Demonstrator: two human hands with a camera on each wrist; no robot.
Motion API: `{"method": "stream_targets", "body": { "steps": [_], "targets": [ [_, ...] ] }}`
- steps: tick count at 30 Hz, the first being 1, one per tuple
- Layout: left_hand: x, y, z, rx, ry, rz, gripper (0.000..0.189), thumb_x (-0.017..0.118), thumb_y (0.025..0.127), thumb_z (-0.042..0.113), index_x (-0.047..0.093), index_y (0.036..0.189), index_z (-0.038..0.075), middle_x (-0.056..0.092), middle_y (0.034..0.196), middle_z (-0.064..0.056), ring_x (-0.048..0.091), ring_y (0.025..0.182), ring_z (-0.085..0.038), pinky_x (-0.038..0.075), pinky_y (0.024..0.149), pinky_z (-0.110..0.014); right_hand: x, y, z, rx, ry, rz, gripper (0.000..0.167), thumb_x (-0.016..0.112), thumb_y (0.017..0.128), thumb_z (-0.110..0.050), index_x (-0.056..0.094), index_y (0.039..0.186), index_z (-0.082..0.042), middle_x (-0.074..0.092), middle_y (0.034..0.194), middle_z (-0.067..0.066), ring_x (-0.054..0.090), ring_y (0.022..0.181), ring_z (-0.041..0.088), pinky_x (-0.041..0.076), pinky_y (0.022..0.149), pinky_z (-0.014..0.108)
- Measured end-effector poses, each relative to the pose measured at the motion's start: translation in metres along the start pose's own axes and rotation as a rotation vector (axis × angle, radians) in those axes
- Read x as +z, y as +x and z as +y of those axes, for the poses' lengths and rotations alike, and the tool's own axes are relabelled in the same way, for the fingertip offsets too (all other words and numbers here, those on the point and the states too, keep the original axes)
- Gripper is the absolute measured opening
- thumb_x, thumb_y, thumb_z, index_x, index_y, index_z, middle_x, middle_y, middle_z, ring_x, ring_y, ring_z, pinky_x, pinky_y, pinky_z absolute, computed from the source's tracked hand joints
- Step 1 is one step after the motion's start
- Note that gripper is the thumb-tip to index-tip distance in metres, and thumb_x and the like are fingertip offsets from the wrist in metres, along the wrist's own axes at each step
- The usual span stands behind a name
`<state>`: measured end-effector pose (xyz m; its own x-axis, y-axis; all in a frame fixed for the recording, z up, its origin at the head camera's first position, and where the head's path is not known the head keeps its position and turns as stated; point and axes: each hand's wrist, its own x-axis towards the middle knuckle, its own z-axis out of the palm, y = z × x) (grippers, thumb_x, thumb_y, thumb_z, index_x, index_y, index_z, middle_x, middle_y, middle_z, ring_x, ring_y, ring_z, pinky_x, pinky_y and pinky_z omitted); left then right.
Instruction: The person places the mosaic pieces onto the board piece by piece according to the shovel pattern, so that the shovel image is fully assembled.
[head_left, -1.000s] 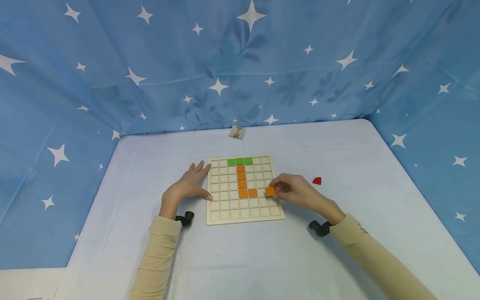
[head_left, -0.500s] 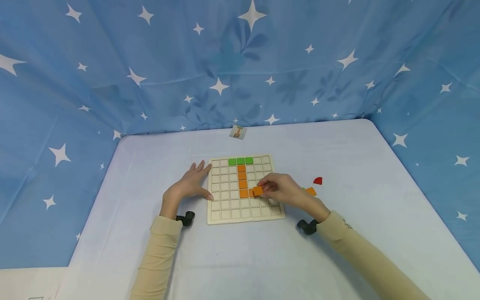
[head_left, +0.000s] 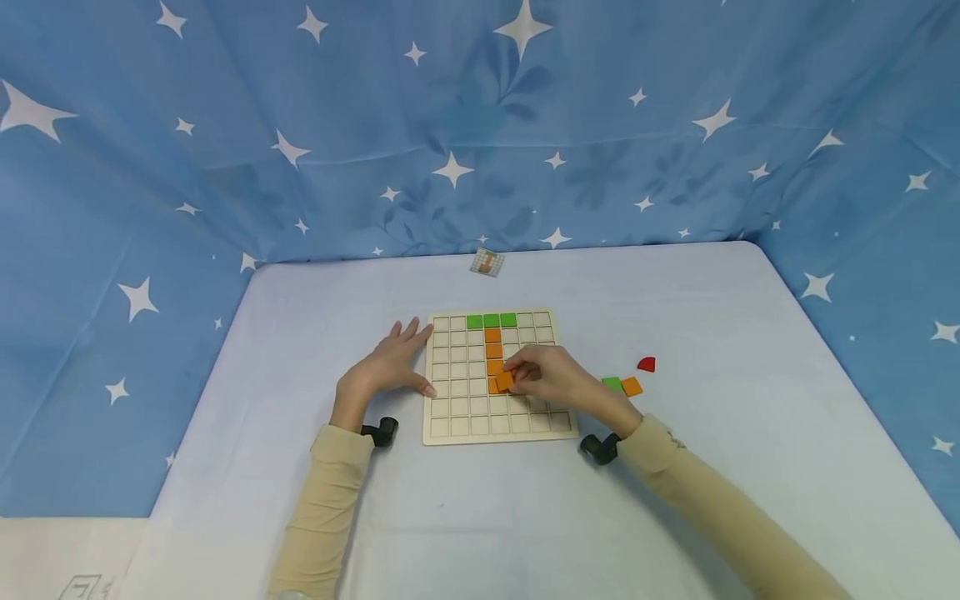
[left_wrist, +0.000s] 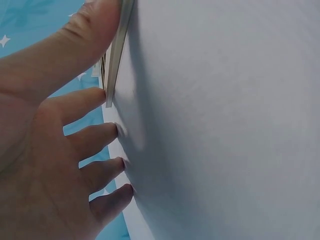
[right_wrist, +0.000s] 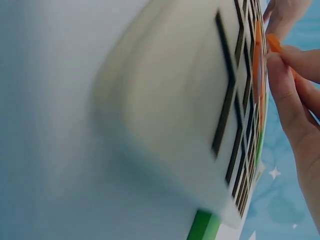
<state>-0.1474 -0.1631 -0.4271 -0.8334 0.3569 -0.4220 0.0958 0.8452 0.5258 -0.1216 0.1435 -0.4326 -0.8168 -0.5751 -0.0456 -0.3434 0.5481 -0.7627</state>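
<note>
A pale board with a square grid (head_left: pixel 459 428) lies on the table. Three green tiles (head_left: pixel 491 320) sit in its far row, and orange tiles (head_left: pixel 492 350) run in a column towards me. My left hand (head_left: pixel 384 367) rests at the board's left edge, fingers spread; its thumb (left_wrist: pixel 90 30) touches the rim in the left wrist view. Between thumb and fingers, my right hand (head_left: pixel 553 377) pinches an orange square tile (head_left: pixel 505 382), tilted over the column's near end. That tile (right_wrist: pixel 273 43) also shows in the right wrist view. The hand covers several cells beside it.
Right of the board lie a loose green tile (head_left: pixel 612 384), an orange tile (head_left: pixel 632 386) and a red quarter-round piece (head_left: pixel 647 364). A small patterned card (head_left: pixel 487 262) lies near the table's far edge. A blue star-print curtain (head_left: pixel 360 142) stands behind.
My right hand has moved left across the board with the orange tile. Loose green and orange tiles have come out from behind the right arm. My left hand stays at the board's edge.
</note>
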Motion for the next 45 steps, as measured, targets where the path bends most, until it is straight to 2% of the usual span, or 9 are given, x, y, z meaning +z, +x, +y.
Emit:
{"method": "stream_targets", "body": {
  "steps": [4, 10, 25, 32, 45],
  "targets": [
    [-0.001, 0.000, -0.001, -0.004, 0.001, -0.004, 0.116, 0.090, 0.078, 0.033, 0.017, 0.166, 0.013, -0.001, 0.173, -0.015, -0.008, 0.159, -0.042, 0.008, 0.125, -0.069, 0.005, 0.006, -0.002, -0.015, 0.010, -0.011, 0.026, 0.080, 0.088, -0.004, 0.073, 0.112, 0.001, 0.073, 0.098, 0.006, 0.067, 0.085, 0.011, 0.060, 0.079, 0.022],
    [-0.002, -0.002, -0.001, 0.001, -0.013, -0.002, 0.116, 0.090, 0.078, 0.033, 0.017, 0.166, 0.013, 0.000, 0.173, -0.015, -0.008, 0.159, -0.042, 0.008, 0.125, -0.068, 0.009, 0.013, -0.008, -0.018, -0.030, -0.018, 0.025, 0.081, 0.088, -0.007, 0.075, 0.111, -0.002, 0.072, 0.098, 0.005, 0.068, 0.085, 0.011, 0.059, 0.078, 0.021],
    [-0.002, 0.001, 0.001, -0.005, -0.007, -0.001, 0.116, 0.090, 0.078, 0.035, 0.017, 0.166, 0.013, 0.000, 0.173, -0.014, -0.008, 0.159, -0.041, 0.007, 0.126, -0.066, 0.016, 0.027, -0.014, -0.093, -0.109, -0.019, 0.021, 0.085, 0.085, -0.010, 0.078, 0.103, -0.003, 0.075, 0.096, 0.005, 0.068, 0.083, 0.012, 0.058, 0.075, 0.021],
    [-0.001, 0.001, -0.001, 0.003, -0.014, -0.014, 0.116, 0.090, 0.078, 0.035, 0.017, 0.166, 0.013, -0.001, 0.173, -0.014, -0.009, 0.159, -0.041, 0.006, 0.126, -0.065, 0.020, 0.030, -0.017, -0.040, -0.110, -0.041, 0.020, 0.084, 0.086, -0.012, 0.078, 0.104, -0.005, 0.075, 0.097, 0.003, 0.066, 0.083, 0.010, 0.056, 0.075, 0.020],
    [-0.003, 0.000, 0.001, -0.010, -0.017, -0.017, 0.115, 0.089, 0.079, 0.035, 0.017, 0.167, 0.015, -0.001, 0.174, -0.013, -0.009, 0.159, -0.040, 0.006, 0.126, -0.067, 0.024, 0.034, -0.020, -0.042, -0.140, -0.081, 0.021, 0.082, 0.088, -0.011, 0.077, 0.107, -0.003, 0.074, 0.100, 0.005, 0.066, 0.086, 0.013, 0.056, 0.077, 0.023]
  ]
}}
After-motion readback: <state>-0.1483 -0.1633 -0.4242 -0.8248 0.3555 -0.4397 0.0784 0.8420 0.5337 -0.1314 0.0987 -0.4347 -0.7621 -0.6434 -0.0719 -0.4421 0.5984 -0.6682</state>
